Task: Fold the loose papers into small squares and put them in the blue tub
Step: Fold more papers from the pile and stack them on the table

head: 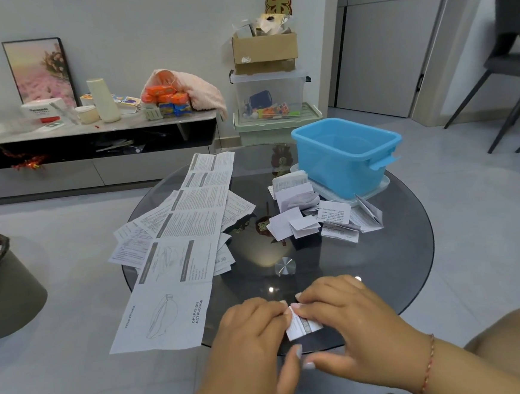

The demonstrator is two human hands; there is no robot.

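Observation:
A small folded paper (303, 327) lies at the near edge of the round glass table (382, 265). My left hand (251, 334) and my right hand (349, 317) both pinch it between curled fingers and thumbs. The blue tub (347, 155) stands at the table's far right on a clear lid. In front of the tub lies a pile of folded paper squares (313, 214). Loose unfolded papers (175, 244), one a long instruction sheet, spread across the table's left half.
A low cabinet (91, 126) with clutter runs along the back wall. Stacked storage boxes (271, 102) stand behind the table. A grey chair (515, 61) is at the far right, a dark stool (8, 291) with a basket at the left. My knee (519, 350) shows bottom right.

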